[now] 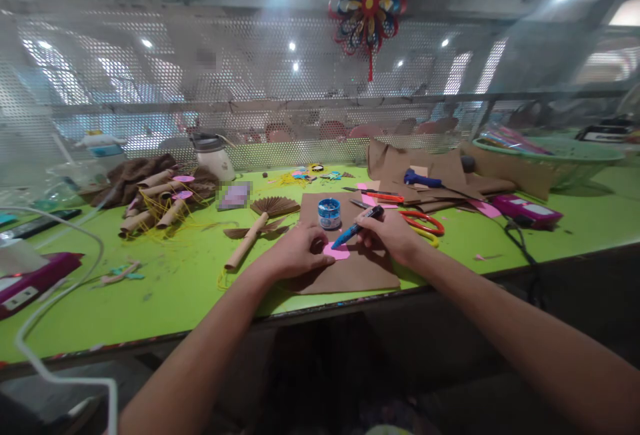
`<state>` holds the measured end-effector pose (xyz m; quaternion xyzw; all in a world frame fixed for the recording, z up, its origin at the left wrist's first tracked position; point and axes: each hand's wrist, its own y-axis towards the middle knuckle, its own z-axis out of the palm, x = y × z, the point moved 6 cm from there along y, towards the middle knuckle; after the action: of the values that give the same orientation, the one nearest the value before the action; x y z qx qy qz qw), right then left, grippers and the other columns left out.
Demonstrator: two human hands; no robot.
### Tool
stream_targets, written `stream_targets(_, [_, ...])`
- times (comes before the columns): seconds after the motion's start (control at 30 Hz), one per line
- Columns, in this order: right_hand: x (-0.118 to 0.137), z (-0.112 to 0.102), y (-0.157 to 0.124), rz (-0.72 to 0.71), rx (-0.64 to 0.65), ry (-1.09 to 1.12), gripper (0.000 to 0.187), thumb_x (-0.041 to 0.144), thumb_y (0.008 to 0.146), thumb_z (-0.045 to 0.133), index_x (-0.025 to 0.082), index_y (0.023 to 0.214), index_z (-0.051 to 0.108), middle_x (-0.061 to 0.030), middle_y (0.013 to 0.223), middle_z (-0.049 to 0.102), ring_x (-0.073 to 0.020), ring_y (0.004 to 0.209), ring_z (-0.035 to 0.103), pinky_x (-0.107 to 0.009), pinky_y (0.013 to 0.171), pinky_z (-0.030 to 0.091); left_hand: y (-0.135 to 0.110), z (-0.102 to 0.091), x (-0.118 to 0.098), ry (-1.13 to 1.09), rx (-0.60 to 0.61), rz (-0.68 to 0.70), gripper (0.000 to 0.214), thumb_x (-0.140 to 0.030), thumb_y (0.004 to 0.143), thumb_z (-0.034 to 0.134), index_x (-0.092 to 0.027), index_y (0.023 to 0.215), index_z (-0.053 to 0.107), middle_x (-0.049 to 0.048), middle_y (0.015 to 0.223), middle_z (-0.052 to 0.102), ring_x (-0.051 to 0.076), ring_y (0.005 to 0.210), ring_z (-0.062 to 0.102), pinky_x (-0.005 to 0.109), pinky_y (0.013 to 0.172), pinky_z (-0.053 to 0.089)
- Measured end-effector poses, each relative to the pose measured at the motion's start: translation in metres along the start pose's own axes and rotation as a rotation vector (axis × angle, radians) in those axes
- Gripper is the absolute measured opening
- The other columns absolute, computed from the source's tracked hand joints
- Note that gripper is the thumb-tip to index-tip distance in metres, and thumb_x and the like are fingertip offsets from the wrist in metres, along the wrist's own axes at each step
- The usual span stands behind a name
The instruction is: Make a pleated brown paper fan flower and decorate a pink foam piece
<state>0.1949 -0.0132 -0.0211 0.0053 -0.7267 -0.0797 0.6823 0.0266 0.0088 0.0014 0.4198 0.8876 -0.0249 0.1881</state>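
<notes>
A small pink paper piece [337, 252] lies on a brown cardboard sheet [350, 272] on the green table [165, 288]. My left hand [295, 252] presses down on the pink piece's left edge with curled fingers. My right hand [390, 232] grips a blue and black marker [356, 227], its blue tip touching the pink piece. A small blue pot [329, 213] stands on the cardboard just beyond the hands.
Red-handled scissors [423, 223] and an orange cutter [383, 196] lie right of the cardboard. Rolled brown paper tubes [155, 205], a folded paper fan [275, 206] and a white jar [215, 158] sit at left. A green basket [555, 155] stands far right. A mesh screen backs the table.
</notes>
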Motion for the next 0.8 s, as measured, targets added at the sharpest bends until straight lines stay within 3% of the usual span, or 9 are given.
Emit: stream_targets(0.8, [-0.0002,-0.0034,-0.0008,0.045,-0.063,0.049,0.011,0.026,0.069,0.057,0.017,0.063,0.054,0.0014,0.049,0.058,-0.0079,0.037,0.046,-0.019,0.037,0.039,0.0004,0.0004,0.0002,-0.012,-0.018,0.017,0.032,-0.047,0.074,0.058,-0.019,0.090,0.061,0.0058,0.096,0.058,0.021,0.086,0.051,0.029,0.070,0.039])
